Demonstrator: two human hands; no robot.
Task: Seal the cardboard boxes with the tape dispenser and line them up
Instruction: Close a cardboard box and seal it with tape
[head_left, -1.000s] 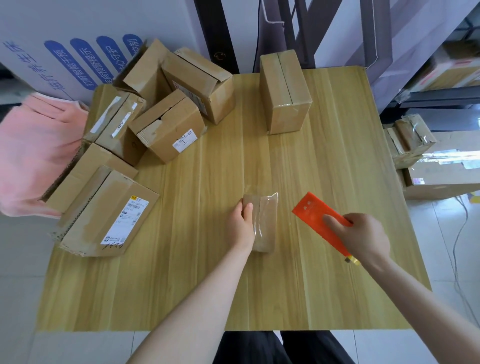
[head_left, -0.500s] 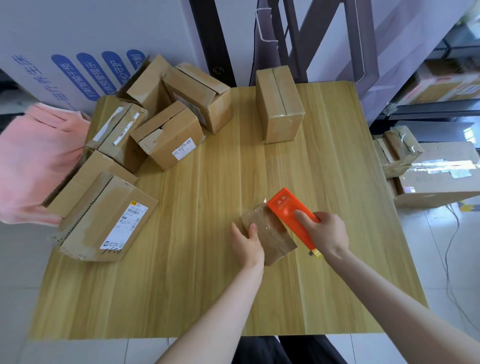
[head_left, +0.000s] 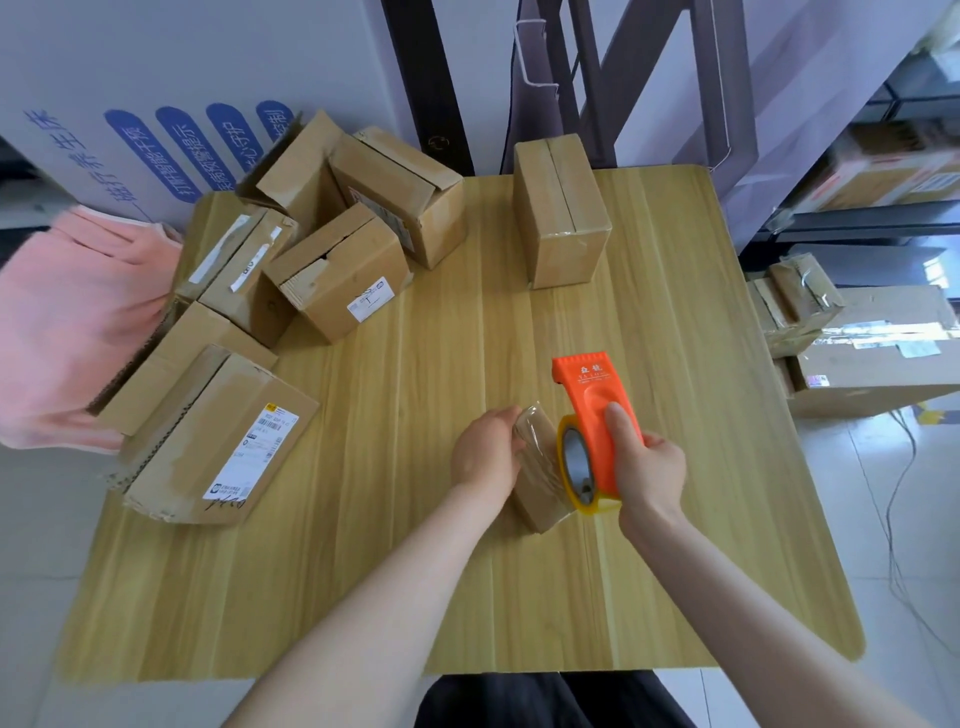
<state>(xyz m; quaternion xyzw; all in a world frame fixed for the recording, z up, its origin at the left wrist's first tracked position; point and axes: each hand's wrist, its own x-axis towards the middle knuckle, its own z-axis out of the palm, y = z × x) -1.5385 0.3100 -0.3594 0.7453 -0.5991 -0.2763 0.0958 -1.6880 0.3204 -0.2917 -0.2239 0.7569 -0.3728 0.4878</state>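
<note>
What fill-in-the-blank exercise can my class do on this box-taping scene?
1. The right hand grips the ____ tape dispenser.
2. The left hand holds the small cardboard box, which rests on the wooden ____.
3. A ____ cloth lies left of the piled boxes.
Missing words: orange; table; pink.

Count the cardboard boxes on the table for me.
8. A small box in the left hand, beside the tape dispenser in the right hand; a sealed box alone at the back; six in the left pile. More may hide behind.
</note>
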